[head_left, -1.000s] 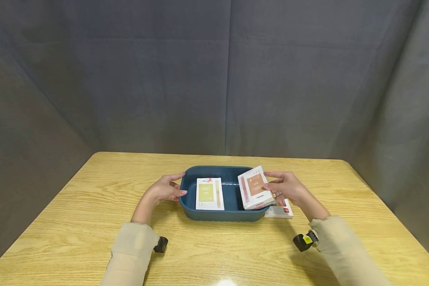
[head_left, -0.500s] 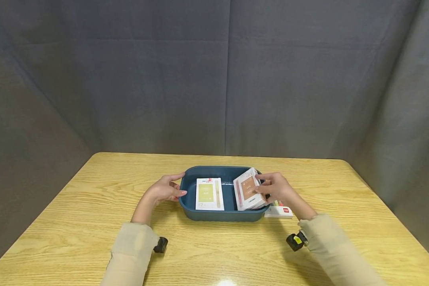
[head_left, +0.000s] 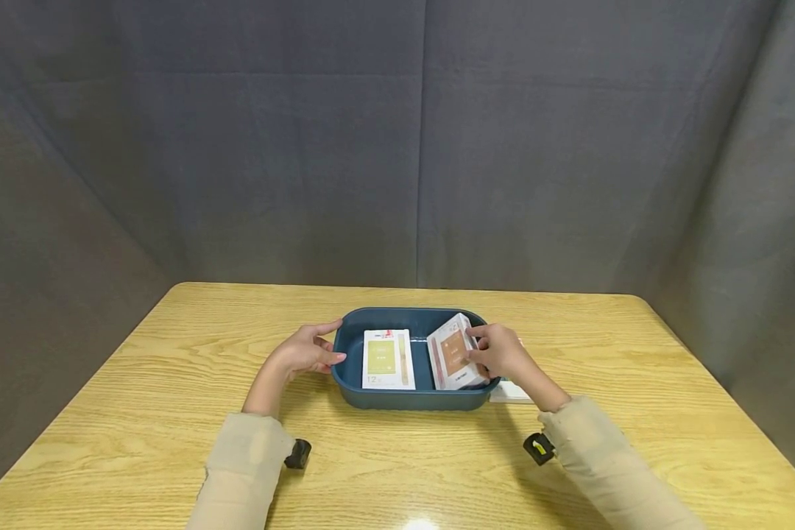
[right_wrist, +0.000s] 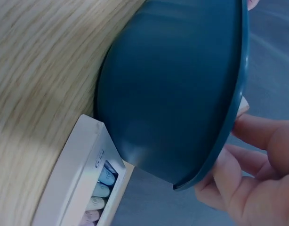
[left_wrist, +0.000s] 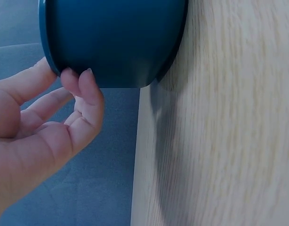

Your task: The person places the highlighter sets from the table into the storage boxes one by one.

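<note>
A dark blue plastic basin (head_left: 411,400) sits on the wooden table. Inside it, on the left, lies a white box with a yellow-green panel (head_left: 389,359). My left hand (head_left: 308,349) grips the basin's left rim; in the left wrist view its bent fingers press the outer wall just under the lip. With my right hand (head_left: 502,352) I hold a white box with an orange-brown panel (head_left: 452,353) by its right edge. That box leans, right side raised, within the basin's right end. In the right wrist view, the basin's wall hides most of it.
Close against the basin's right end lies another white box (right_wrist: 74,165), with a window showing several pastel, marker-like tips. Wooden tabletop (head_left: 172,412) surrounds the basin, and a grey curtain (head_left: 397,147) hangs behind.
My right hand has carried the orange-panel box left and lower into the basin's right end. Now its forearm covers more of the box outside. The left hand and basin have stayed put.
</note>
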Tool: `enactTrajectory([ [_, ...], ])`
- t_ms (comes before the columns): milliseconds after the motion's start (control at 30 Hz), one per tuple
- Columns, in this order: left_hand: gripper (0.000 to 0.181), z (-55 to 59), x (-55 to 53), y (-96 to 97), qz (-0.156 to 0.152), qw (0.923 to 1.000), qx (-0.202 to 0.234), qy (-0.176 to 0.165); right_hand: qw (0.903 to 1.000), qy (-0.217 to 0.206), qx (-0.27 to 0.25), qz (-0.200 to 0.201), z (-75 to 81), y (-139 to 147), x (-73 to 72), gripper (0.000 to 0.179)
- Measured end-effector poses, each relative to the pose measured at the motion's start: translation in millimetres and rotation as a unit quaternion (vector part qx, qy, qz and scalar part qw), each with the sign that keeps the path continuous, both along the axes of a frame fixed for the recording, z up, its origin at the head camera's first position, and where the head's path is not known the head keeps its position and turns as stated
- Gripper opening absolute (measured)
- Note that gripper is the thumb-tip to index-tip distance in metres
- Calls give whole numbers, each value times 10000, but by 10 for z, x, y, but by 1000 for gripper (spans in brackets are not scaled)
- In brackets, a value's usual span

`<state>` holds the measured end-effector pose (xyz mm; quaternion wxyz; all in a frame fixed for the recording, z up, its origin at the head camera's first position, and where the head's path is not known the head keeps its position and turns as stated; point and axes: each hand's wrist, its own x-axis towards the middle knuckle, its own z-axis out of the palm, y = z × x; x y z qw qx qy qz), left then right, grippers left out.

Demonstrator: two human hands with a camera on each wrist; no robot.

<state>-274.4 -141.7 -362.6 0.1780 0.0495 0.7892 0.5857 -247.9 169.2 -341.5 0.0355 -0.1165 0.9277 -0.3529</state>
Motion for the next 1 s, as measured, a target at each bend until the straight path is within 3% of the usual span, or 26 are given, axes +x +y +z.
enactTrajectory([
  [133,70,14,9,-6,-11,10000,30,-6,9983,366,439,83,-9,-34,-6,32],
  [233,69,7,2,-9,7,10000,43,-7,9960,581,682,58,-22,-54,-12,6],
  [400,69,-11,-9,-7,51,10000,34,-6,9904,850,1090,-72,-39,-93,-16,36],
  [667,69,0,6,-3,33,10000,47,-15,9877,616,1427,-176,-54,-136,-17,34],
  [833,68,0,1,-10,-4,9999,101,7,9824,465,1809,-74,-55,-159,-22,16],
  [1000,68,3,3,-14,4,10000,96,-2,9820,428,1840,-82,-42,-162,-28,9],
])
